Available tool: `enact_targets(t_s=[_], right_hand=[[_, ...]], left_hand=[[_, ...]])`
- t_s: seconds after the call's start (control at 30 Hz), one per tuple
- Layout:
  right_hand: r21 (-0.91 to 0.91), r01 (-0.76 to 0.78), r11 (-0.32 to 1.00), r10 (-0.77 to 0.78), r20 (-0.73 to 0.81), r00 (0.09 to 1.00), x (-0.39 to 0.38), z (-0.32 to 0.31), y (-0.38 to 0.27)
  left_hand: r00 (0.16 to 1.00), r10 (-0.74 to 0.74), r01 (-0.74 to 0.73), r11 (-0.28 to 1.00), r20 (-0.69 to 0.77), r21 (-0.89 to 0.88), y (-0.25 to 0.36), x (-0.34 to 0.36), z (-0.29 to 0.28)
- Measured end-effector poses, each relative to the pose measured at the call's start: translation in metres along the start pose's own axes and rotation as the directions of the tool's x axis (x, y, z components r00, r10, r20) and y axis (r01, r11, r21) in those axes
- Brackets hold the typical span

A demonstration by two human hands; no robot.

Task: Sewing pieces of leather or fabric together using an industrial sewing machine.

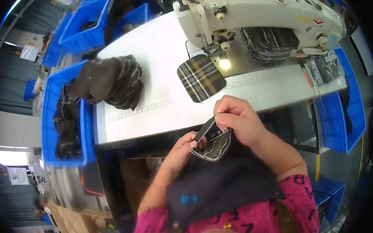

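Observation:
My left hand (181, 151) and my right hand (239, 120) hold a small dark pouch (213, 149) between them, above my apron (229, 179) and just off the near edge of the table. The pouch gapes, showing a plaid inside and a curved edge that looks like zipper teeth. A dark strip along its upper side is pinched by my right thumb and fingers; my left fingers grip the other end. On the table beyond lies a plaid fabric square (200, 78) with rounded corners, its far edge close to the needle area of a sewing machine (218, 22).
A stack of dark fabric pieces (109, 81) sits at the table's left end, beside a blue crate (49, 121) holding more. Plaid pieces (271, 44) are piled under the machine arm. An orange-handled tool (307, 77) and another blue crate (334, 123) are at right.

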State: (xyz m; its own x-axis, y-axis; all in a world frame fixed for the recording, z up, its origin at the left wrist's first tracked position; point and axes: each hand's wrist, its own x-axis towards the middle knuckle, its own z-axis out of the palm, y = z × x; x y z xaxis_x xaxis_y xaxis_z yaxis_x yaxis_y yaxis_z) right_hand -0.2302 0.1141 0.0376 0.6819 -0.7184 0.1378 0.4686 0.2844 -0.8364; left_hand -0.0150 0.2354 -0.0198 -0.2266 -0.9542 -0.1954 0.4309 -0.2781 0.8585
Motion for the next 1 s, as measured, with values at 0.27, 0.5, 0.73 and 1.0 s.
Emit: enact_targets(t_s=[0.27, 0.5, 0.73, 1.0], right_hand=[[0.013, -0.3, 0.954, 0.295, 0.141, 0.945, -0.01, -0.018, 0.035], [-0.307, -0.327, 0.894, 0.355, 0.037, 0.934, -0.014, -0.02, 0.037], [-0.808, -0.184, 0.56, 0.263, -0.037, 0.964, -0.001, -0.017, 0.022], [-0.836, -0.121, 0.535, 0.178, -0.028, 0.984, 0.012, -0.03, 0.009]], left_hand=[[0.961, 0.155, -0.251, 0.832, -0.228, -0.494, 0.009, 0.009, -0.02], [0.953, 0.135, -0.215, 0.932, -0.272, -0.292, 0.034, 0.028, -0.04], [0.997, -0.076, 0.054, 0.832, 0.017, 0.552, 0.11, 0.067, -0.007], [0.989, -0.139, 0.133, 0.709, -0.048, 0.692, 0.124, 0.097, -0.002]])
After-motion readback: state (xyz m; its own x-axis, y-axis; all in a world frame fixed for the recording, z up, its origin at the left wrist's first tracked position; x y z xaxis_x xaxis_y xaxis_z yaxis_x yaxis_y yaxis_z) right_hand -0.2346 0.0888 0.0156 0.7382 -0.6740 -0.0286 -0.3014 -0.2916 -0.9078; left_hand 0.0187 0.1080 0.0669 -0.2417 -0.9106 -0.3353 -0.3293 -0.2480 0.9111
